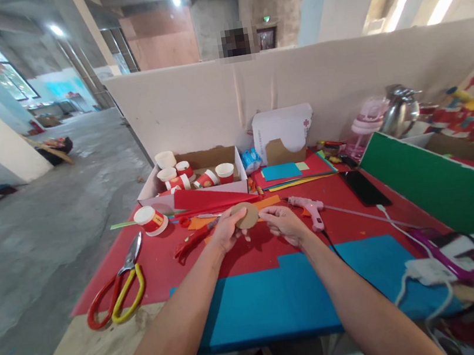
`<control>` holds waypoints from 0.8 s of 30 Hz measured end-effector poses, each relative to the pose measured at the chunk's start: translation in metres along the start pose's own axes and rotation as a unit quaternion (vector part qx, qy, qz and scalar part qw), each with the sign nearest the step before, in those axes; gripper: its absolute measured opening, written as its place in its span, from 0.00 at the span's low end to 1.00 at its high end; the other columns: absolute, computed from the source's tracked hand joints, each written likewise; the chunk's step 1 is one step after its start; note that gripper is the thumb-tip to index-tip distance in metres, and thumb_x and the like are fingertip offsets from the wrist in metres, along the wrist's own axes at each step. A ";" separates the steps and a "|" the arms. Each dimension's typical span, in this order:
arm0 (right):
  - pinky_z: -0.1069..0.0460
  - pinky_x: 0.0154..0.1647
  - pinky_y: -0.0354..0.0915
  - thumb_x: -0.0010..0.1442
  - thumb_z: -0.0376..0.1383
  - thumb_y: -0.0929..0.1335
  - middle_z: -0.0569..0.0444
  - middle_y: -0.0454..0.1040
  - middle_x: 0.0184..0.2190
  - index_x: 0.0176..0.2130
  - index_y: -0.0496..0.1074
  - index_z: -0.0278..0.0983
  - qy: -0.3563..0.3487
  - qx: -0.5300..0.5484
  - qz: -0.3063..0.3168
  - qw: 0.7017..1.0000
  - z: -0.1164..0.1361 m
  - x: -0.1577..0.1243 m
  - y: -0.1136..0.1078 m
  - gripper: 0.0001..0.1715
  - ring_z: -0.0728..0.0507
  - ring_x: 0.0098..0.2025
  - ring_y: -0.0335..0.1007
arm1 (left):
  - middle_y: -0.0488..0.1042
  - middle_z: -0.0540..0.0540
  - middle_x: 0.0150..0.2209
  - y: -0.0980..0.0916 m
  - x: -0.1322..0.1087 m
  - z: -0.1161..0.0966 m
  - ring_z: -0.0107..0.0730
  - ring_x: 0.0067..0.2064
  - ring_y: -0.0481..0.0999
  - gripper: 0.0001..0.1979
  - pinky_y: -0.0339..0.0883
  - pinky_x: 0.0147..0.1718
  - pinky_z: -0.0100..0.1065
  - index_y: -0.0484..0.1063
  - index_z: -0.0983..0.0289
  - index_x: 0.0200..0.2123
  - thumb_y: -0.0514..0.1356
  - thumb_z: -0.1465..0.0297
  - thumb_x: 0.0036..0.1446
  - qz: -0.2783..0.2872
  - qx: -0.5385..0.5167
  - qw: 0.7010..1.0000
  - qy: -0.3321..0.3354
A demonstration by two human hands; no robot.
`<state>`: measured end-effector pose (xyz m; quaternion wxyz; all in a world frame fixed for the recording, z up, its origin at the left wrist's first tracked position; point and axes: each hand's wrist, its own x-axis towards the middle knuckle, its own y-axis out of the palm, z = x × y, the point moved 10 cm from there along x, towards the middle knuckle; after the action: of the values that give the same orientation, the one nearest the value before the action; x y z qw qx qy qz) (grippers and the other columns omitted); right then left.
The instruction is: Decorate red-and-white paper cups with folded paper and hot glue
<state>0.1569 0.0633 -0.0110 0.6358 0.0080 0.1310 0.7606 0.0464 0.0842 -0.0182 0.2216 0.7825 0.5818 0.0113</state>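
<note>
Over the middle of the red-covered table (249, 258), my left hand (229, 230) is closed on a round brown cardboard disc (249, 216), thumb on top. Close to the disc's right edge, my right hand (283, 224) pinches with thumb and forefinger; whether they grip the disc's rim or some small piece is too small to tell. Just right of that hand lies a pink glue gun (310, 208) with a small lit light. Left of my left hand are red-handled pliers (189, 244), partly hidden. Orange paper strips (267, 202) lie behind the disc.
Large scissors (128, 271) and a red-and-white paper cup (151, 220) are on the left. A white box (195, 194) holds several cups. A phone (365, 188), cables, a power strip (431, 271) and a green board (449, 199) take up the right. Blue paper (266, 309) covers the near edge.
</note>
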 end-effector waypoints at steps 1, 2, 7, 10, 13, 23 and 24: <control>0.57 0.14 0.37 0.43 0.47 0.72 0.67 0.53 0.12 0.29 0.70 0.35 -0.009 -0.013 -0.001 1.000 0.002 0.000 0.000 0.19 0.57 0.13 0.39 | 0.71 0.49 0.20 0.000 0.000 0.001 0.21 0.12 0.63 0.15 0.62 0.10 0.26 0.68 0.67 0.36 0.64 0.63 0.48 -0.001 0.001 1.000 -0.002; 0.57 0.15 0.38 0.45 0.47 0.71 0.67 0.54 0.13 0.30 0.70 0.35 -0.022 -0.032 -0.002 0.999 0.004 0.000 0.000 0.18 0.57 0.13 0.40 | 0.71 0.49 0.19 0.000 0.001 0.001 0.21 0.12 0.62 0.15 0.62 0.10 0.26 0.68 0.67 0.36 0.64 0.63 0.48 -0.002 0.002 1.000 -0.002; 0.56 0.21 0.52 0.51 0.44 0.67 0.59 0.66 0.19 0.26 0.70 0.35 -0.144 -0.177 -0.061 0.972 0.026 -0.001 -0.004 0.13 0.52 0.20 0.57 | 0.72 0.49 0.20 -0.002 0.002 0.000 0.22 0.13 0.63 0.14 0.61 0.10 0.26 0.68 0.67 0.36 0.64 0.64 0.48 -0.016 0.012 1.000 0.019; 0.55 0.25 0.55 0.52 0.43 0.66 0.58 0.68 0.21 0.25 0.69 0.36 -0.186 -0.225 -0.074 0.954 0.036 -0.006 -0.002 0.13 0.51 0.23 0.59 | 0.69 0.48 0.18 0.002 0.002 0.003 0.20 0.12 0.60 0.11 0.62 0.11 0.26 0.68 0.68 0.33 0.62 0.66 0.50 0.009 -0.021 1.000 0.005; 0.55 0.24 0.53 0.53 0.43 0.66 0.59 0.66 0.20 0.26 0.69 0.36 -0.199 -0.214 -0.046 0.955 0.042 -0.011 0.007 0.12 0.51 0.22 0.57 | 0.60 0.44 0.11 0.013 0.000 0.013 0.17 0.10 0.51 0.10 0.60 0.11 0.24 0.68 0.68 0.29 0.60 0.66 0.53 0.091 -0.061 0.992 -0.063; 0.59 0.14 0.38 0.46 0.38 0.71 0.66 0.51 0.14 0.29 0.67 0.37 -0.061 0.182 -0.043 0.980 0.011 0.004 -0.011 0.11 0.57 0.15 0.38 | 0.64 0.45 0.15 0.019 -0.004 -0.007 0.17 0.11 0.54 0.11 0.63 0.12 0.25 0.66 0.67 0.33 0.60 0.64 0.54 0.116 -0.106 0.987 0.023; 0.59 0.13 0.38 0.47 0.38 0.70 0.65 0.54 0.15 0.29 0.66 0.36 -0.046 0.198 -0.032 0.979 0.007 0.005 -0.010 0.09 0.56 0.15 0.39 | 0.67 0.46 0.17 0.013 -0.002 -0.006 0.18 0.11 0.57 0.12 0.64 0.13 0.26 0.66 0.67 0.34 0.61 0.63 0.53 0.083 -0.101 0.991 0.036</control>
<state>0.1664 0.0711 -0.0067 0.6508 0.1644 0.2500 0.6978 0.0561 0.0818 -0.0073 0.2769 0.8005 0.5186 0.1164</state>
